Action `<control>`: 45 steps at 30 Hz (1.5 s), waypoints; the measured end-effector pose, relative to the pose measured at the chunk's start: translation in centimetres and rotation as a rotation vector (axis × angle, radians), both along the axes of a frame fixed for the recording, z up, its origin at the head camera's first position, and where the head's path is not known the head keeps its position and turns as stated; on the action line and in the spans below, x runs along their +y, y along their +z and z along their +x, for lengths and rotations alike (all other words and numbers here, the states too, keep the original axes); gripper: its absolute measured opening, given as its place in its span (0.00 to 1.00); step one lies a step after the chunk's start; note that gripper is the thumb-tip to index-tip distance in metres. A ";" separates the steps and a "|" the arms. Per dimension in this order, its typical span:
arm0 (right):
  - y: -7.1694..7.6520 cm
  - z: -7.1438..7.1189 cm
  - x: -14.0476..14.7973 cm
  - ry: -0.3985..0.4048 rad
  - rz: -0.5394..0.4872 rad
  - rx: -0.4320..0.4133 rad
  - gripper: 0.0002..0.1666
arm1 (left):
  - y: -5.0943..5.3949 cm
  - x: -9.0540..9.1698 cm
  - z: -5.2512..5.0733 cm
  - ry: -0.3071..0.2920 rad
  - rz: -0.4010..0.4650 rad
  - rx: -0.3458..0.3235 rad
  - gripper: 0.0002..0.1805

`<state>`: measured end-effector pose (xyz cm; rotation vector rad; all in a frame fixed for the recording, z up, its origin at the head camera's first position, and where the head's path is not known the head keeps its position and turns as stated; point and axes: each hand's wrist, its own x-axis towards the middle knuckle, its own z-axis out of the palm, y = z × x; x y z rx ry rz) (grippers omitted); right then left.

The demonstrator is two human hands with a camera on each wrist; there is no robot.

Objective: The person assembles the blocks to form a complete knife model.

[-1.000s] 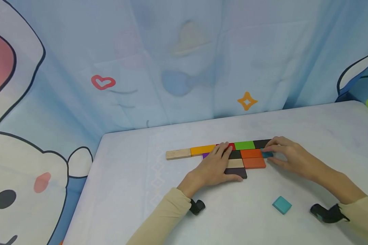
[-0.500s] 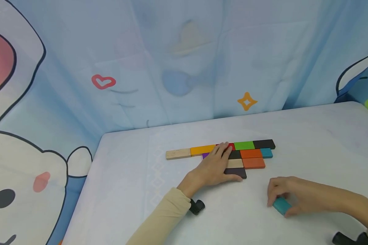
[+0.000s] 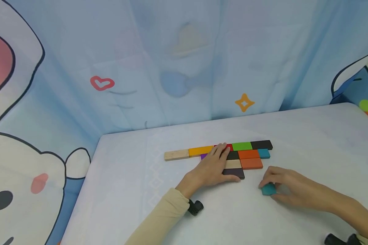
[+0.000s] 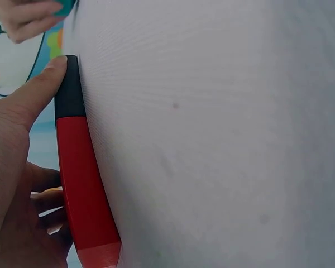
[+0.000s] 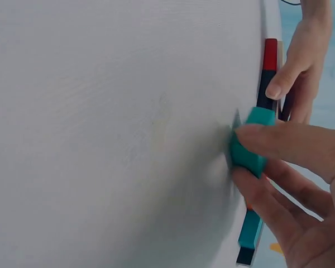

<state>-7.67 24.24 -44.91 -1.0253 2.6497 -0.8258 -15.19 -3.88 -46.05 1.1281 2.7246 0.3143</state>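
Flat coloured wooden blocks lie side by side in rows on the white tabletop, among them a green block (image 3: 242, 146), an orange block (image 3: 251, 164) and a small blue block (image 3: 263, 153). My left hand (image 3: 207, 170) rests across the left part of these rows and hides some of them. Its thumb touches the end of the front dark block (image 4: 71, 92), which adjoins a red block (image 4: 86, 184). Between thumb and fingers my right hand (image 3: 294, 187) pinches a teal block (image 5: 248, 148), a short distance in front of the rows' right end.
A natural wood block (image 3: 176, 155) and a yellow block (image 3: 200, 151) extend the back row leftward. Behind the tabletop (image 3: 125, 190) hangs a light blue printed curtain (image 3: 184, 68). Each wrist carries a small black camera.
My right hand has left the small blue block at the row's end, taken hold of the loose teal block nearer me, and carried it toward the rows. The left hand stays in place.
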 end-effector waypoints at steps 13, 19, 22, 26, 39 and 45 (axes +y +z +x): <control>0.0 -1.1 -2.0 -0.070 -0.105 0.142 0.22 | 0.1 0.4 0.0 -0.004 0.001 -0.002 0.58; -0.4 -0.9 -1.8 -0.080 -0.114 0.106 0.22 | 0.2 0.3 0.2 0.007 0.009 -0.023 0.58; -0.4 -0.7 -1.8 -0.088 -0.114 0.109 0.22 | 0.3 0.2 0.2 0.009 0.015 -0.030 0.58; -0.3 -0.6 -1.9 -0.100 -0.090 0.117 0.22 | 0.2 0.2 0.2 0.010 0.008 -0.024 0.58; -0.5 -0.4 -1.7 -0.077 -0.090 0.120 0.20 | 0.0 0.0 0.3 0.021 0.004 -0.032 0.58; -0.3 -0.4 -1.4 -0.048 -0.112 0.088 0.20 | 0.0 -0.1 0.3 0.014 0.008 -0.027 0.58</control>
